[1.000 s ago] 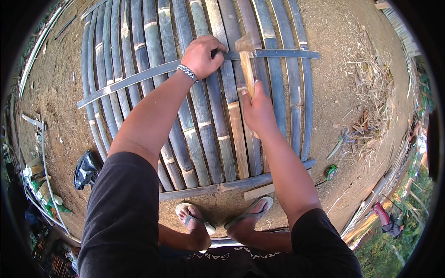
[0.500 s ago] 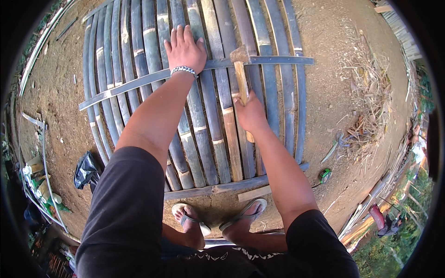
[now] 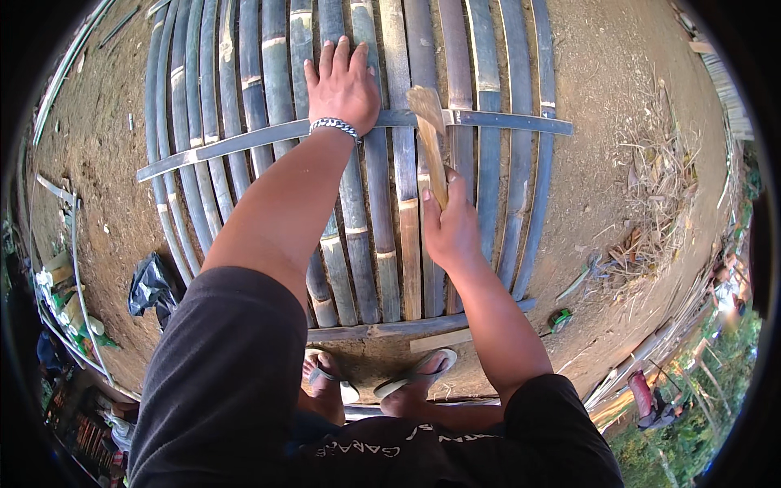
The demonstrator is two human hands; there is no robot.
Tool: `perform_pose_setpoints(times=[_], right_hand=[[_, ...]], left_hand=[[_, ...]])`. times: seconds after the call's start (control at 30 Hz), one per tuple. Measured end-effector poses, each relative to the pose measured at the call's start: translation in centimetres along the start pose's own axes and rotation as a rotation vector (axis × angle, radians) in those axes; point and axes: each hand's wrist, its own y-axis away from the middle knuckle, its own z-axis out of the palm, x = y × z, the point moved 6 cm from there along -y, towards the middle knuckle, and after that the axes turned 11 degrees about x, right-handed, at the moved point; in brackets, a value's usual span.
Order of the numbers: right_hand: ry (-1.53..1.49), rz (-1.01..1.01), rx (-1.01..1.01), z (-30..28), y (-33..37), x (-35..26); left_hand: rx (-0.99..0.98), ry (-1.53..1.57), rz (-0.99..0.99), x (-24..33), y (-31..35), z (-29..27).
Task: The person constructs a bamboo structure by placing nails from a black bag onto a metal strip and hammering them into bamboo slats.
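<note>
Dark bamboo slats (image 3: 358,224) lie side by side on the dirt, with narrow gaps between them. Across them runs a long split-bamboo strip (image 3: 236,144). My left hand (image 3: 346,93), a chain bracelet at its wrist, presses flat on the slats and the strip with fingers outstretched. To its right, my right hand (image 3: 453,228) is wrapped around the wooden handle of a hammer (image 3: 434,159). The hammer's brown head overlaps the strip in view; whether it touches is unclear. A bottom crosspiece (image 3: 386,329) borders the slats near my sandalled feet.
A black plastic bag (image 3: 152,286) lies left of the slats. On the right are a small green and black object (image 3: 560,320), perhaps a tape measure, and a heap of dry straw (image 3: 661,179). A short pale board (image 3: 439,339) lies by my feet.
The hammer has turned and looks raised, and my right hand has shifted slightly right and down in view. My left hand stays on the strip. The whole view has shifted slightly.
</note>
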Motion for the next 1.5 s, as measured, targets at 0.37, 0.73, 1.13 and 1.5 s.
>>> perform_pose_setpoints(times=[0.37,0.73,1.13,1.5], right_hand=[[0.249,0.118,-0.098,1.8,0.6,2.2],[0.29,0.189,-0.161,3.9,0.7,2.5],[0.166,0.247,-0.13,3.1,-0.3,1.2],[0.102,0.203,-0.069,1.5,-0.5,0.0]], left_hand=[[0.002,0.034,-0.012,0.1,0.1,0.2],[-0.013,0.006,-0.018,-0.1,0.3,-0.1],[0.008,-0.002,-0.021,-0.7,0.2,-0.3],[0.04,0.046,-0.014,-0.4,0.1,-0.4]])
